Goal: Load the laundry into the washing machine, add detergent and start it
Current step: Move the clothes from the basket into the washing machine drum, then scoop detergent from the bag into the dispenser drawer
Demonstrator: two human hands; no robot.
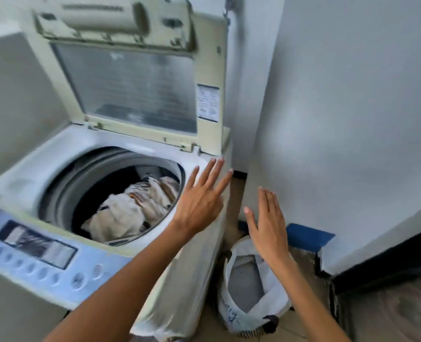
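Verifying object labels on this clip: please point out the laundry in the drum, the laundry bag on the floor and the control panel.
laundry [130,213]: head view, cream fabric in the drum.
laundry bag [233,315]: head view, its white front wall.
control panel [32,267]: head view, blue face by the buttons.

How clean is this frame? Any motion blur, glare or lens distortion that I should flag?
Head view: motion blur smears the control panel and the top of the raised lid; the left hand, right hand and clothes are reasonably sharp; light is soft and even, no hard glare; the wide lens slants the wall edges.
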